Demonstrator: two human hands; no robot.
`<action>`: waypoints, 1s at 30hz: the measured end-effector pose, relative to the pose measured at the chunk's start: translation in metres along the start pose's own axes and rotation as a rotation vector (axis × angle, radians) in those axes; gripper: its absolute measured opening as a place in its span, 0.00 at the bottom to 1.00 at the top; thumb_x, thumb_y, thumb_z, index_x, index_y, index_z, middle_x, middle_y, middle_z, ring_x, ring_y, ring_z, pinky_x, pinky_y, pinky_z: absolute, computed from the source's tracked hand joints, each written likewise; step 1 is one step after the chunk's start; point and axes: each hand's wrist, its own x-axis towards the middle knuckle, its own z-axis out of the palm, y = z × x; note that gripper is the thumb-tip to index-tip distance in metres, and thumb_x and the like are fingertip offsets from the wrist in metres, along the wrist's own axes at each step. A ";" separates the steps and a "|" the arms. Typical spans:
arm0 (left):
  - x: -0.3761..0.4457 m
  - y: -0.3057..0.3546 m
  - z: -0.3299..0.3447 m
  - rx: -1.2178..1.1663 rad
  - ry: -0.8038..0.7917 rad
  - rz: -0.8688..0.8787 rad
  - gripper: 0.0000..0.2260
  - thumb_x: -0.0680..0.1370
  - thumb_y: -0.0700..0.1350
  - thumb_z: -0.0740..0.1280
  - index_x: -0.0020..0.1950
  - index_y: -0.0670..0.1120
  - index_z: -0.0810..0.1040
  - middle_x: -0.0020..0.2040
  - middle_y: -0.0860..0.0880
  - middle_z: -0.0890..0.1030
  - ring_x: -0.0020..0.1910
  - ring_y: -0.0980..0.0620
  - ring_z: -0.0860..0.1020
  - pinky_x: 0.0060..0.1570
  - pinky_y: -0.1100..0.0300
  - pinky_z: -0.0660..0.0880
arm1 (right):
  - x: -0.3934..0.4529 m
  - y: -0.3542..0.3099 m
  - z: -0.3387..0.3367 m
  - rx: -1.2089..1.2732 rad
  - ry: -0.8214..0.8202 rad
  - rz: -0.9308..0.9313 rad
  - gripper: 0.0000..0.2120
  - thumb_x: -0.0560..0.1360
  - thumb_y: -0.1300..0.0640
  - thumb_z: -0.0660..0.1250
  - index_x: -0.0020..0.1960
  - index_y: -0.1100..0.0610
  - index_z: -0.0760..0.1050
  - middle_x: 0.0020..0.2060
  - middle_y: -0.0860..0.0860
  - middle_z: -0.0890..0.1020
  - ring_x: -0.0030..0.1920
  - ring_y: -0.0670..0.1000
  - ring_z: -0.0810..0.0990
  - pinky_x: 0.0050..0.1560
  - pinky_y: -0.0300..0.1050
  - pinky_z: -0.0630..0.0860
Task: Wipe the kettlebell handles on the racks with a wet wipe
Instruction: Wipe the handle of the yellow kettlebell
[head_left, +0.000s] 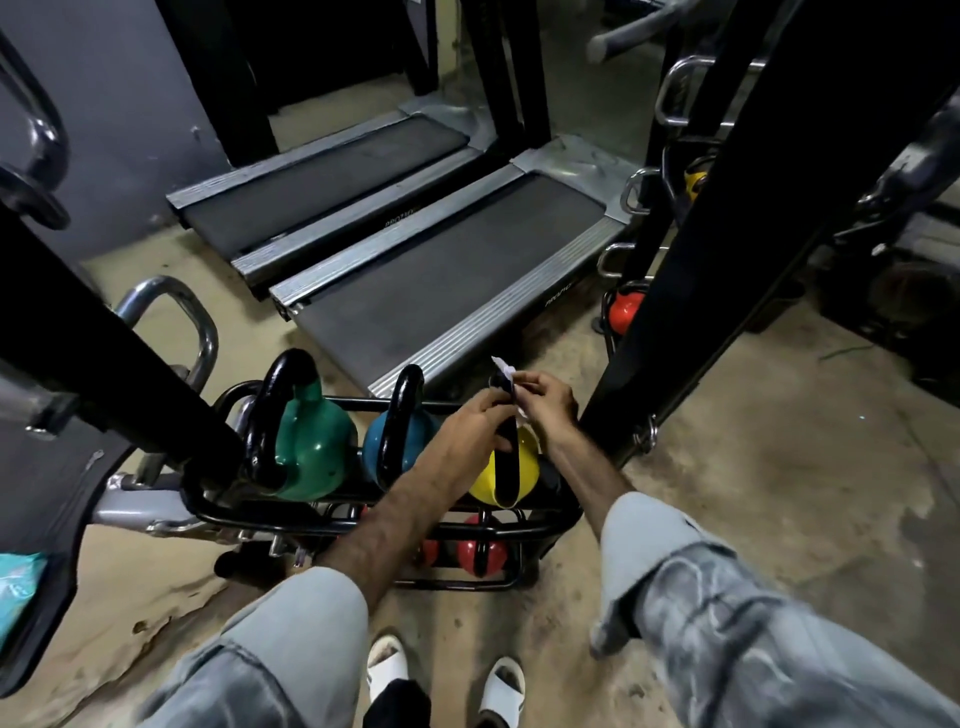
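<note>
A low black rack (363, 522) holds a green kettlebell (311, 452), a blue kettlebell (397, 447) and a yellow kettlebell (506, 473) on its top row, each with a black handle. Red kettlebells (480, 553) sit on the row below. My left hand (470, 423) grips the upper part of the yellow kettlebell's black handle (504, 475). Just to its right, my right hand (545, 402) pinches a white wet wipe (506, 371) against the top of that handle; most of the wipe is hidden by my fingers.
Two treadmills (436, 275) lie on the floor just behind the rack. A black upright post (675, 312) stands close at the right, with more kettlebells (626, 309) behind it. Another black frame (104, 353) and chrome handles crowd the left. A teal packet (18, 582) shows at the left edge.
</note>
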 end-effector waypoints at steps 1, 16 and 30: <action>0.005 -0.001 -0.003 0.001 -0.017 -0.031 0.22 0.69 0.33 0.71 0.63 0.41 0.77 0.69 0.43 0.71 0.68 0.47 0.70 0.64 0.59 0.69 | 0.005 -0.003 0.003 0.007 0.008 0.034 0.09 0.76 0.66 0.68 0.55 0.62 0.80 0.47 0.54 0.84 0.40 0.47 0.80 0.36 0.28 0.75; 0.018 -0.014 -0.015 0.072 -0.163 -0.090 0.25 0.69 0.46 0.75 0.65 0.48 0.77 0.71 0.49 0.69 0.62 0.47 0.76 0.59 0.55 0.74 | 0.024 0.007 0.021 0.473 -0.023 0.328 0.10 0.79 0.69 0.61 0.44 0.58 0.75 0.23 0.49 0.80 0.21 0.42 0.77 0.20 0.33 0.70; 0.016 -0.018 -0.013 0.127 -0.159 -0.056 0.19 0.70 0.47 0.73 0.61 0.52 0.79 0.62 0.52 0.79 0.54 0.47 0.80 0.51 0.51 0.77 | -0.002 -0.044 0.003 -0.149 -0.259 -0.012 0.07 0.74 0.61 0.70 0.46 0.51 0.83 0.41 0.48 0.84 0.41 0.45 0.81 0.41 0.42 0.79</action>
